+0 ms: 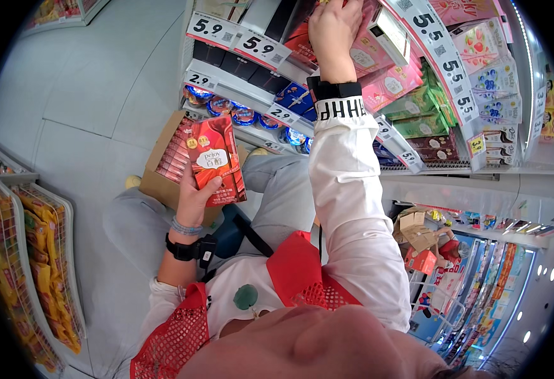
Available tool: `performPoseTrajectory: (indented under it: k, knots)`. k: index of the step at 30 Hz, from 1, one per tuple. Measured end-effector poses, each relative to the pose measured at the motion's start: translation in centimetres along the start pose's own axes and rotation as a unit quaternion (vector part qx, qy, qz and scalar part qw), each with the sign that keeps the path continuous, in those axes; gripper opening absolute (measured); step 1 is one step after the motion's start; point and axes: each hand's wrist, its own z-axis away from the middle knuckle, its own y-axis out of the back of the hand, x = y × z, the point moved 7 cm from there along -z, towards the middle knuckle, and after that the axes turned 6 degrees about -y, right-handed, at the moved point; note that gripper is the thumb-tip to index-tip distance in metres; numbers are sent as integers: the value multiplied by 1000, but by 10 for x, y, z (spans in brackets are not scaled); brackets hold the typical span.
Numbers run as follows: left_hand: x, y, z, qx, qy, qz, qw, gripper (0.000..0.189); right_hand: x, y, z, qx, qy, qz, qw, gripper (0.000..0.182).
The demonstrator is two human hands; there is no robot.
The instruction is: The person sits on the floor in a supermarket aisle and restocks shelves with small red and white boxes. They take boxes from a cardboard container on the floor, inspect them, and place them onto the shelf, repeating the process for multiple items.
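Observation:
My left hand point(196, 192) grips a red Pejoy biscuit box point(215, 161), its thumb across the front and its printed face turned up. Just behind that box, an open cardboard carton point(163, 163) rests by my legs, packed with several similar red boxes. My right hand point(336, 33) reaches onto an upper shelf among red biscuit boxes point(303, 47). Its fingertips run to the picture's top edge, so what they hold is unclear. Pink boxes point(370, 56) stand to the right of this hand.
Price tags line the shelf edges point(262, 49). Blue-lidded tubs point(243, 115) fill a lower shelf. Green packs point(419, 116) lie farther right. Wire racks of yellow bags point(44, 256) stand at left. At right, another person point(450, 251) is near cardboard boxes point(416, 232).

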Motion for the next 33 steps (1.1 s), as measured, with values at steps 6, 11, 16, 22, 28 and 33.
performPoseTrajectory:
  k: [6,11,16,22,28,33]
  knots:
    - [1,-10,2,16,-5,7,1000,53,-19,25,5,-27,11,26,999,42]
    - [-4,-14,2,6,5,10,1000,53,-30,45,12,-17,10,8,1000,43]
    - [-5,-17,3,-1,10,7,1000,53,-36,58,19,-32,10,31,999,48]
    - [-4,-19,4,-6,8,10,1000,53,-35,62,22,-43,9,14,999,56]
    - [-8,-16,2,-2,9,5,1000,54,-30,60,14,-75,21,33,996,59]
    - [-11,-14,1,3,13,11,1000,54,-33,63,8,-83,47,56,994,56]
